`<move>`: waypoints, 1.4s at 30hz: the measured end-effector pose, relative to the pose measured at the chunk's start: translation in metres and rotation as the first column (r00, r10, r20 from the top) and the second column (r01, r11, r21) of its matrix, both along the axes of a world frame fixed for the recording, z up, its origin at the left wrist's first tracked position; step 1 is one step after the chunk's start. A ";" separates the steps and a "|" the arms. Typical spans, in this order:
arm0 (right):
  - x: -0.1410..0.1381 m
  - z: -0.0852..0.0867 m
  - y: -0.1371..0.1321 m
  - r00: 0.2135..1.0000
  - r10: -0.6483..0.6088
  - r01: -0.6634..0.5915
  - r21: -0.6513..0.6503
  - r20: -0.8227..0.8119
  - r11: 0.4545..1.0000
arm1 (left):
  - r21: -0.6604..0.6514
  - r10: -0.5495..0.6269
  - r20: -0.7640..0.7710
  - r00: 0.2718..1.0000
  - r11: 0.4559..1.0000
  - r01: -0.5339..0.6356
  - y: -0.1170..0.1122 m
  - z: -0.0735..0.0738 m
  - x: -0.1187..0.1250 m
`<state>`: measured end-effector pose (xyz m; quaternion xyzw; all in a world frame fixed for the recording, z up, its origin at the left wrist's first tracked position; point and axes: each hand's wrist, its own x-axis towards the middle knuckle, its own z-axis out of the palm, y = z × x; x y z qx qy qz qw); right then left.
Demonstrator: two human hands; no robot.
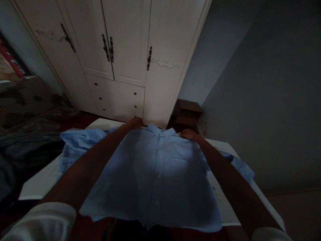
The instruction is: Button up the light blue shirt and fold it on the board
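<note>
A light blue button-up shirt lies front side up on a white table, its collar at the far edge and its hem hanging over the near one. My left hand is at the shoulder left of the collar, its fingers closed on the cloth. At the other shoulder, my right hand has its fingers bent over the fabric beside the collar. Dim light hides the exact hold of the fingertips. The left sleeve is bunched on the table, and the right one trails over the table's right side.
A white wardrobe with dark handles and drawers stands just beyond the table. A small brown cabinet sits in the corner to its right. Dark clothing is heaped at the left, and a grey wall rises on the right.
</note>
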<state>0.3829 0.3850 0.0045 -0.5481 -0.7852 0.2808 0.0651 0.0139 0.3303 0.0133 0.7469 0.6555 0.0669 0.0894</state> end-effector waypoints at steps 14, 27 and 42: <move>-0.003 0.010 -0.005 0.993 0.064 -0.077 0.146 0.097 0.986 | -0.143 -0.075 -0.058 0.995 0.987 0.066 -0.019 0.003 -0.030; 0.009 0.001 -0.006 0.986 0.049 -0.073 0.155 0.157 0.985 | -0.089 -0.103 -0.073 0.992 0.991 0.096 -0.032 0.000 -0.030; 0.043 -0.004 -0.001 0.987 0.103 -0.122 0.160 0.123 0.980 | -0.005 -0.056 -0.087 0.995 0.998 0.056 -0.035 0.002 -0.037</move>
